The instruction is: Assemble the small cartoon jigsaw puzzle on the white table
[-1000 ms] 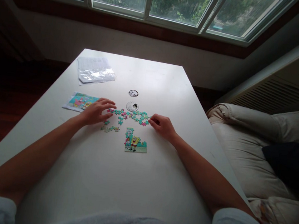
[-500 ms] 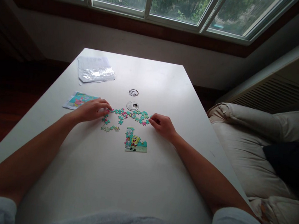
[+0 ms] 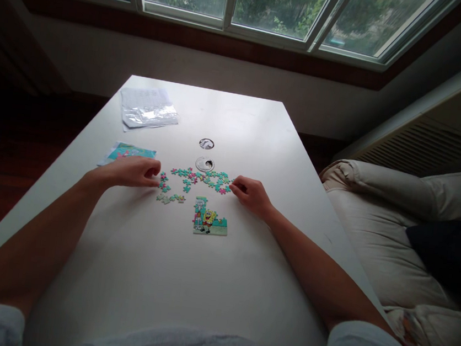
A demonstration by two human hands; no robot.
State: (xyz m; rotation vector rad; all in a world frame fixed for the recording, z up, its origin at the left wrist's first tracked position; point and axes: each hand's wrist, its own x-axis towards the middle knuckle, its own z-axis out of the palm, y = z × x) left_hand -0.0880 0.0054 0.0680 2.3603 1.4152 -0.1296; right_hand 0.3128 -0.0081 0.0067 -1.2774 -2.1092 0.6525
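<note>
The white table (image 3: 210, 282) carries everything. At its far left corner lies a clear sleeve (image 3: 148, 109) with papers; nearer, by the left edge, lies the picture packet (image 3: 133, 152), partly hidden by the left hand (image 3: 133, 171). That hand's fingers are curled, with the thumb reaching toward the loose pieces. The right hand (image 3: 252, 194) rests at the end of the pieces nearest the tabletop's right edge, its fingers bent and pressed together. The hands are small and dim here, so I cannot tell whether either one pinches a piece.

The joined part (image 3: 209, 220), an L shape showing two cartoon figures, lies between the side edges, on the near-edge side of the loose pieces (image 3: 190, 178). Its straight sides face the tabletop's left and near edges; its stepped side is open toward the far right corner. A row of pale pieces (image 3: 165, 199) sits apart, left of it.

The step in hand looks like sorting. To do it well, slide pieces flat with light fingertips, one layer deep and face up, keep the pale ones separate, and avoid nudging the joined part.
</note>
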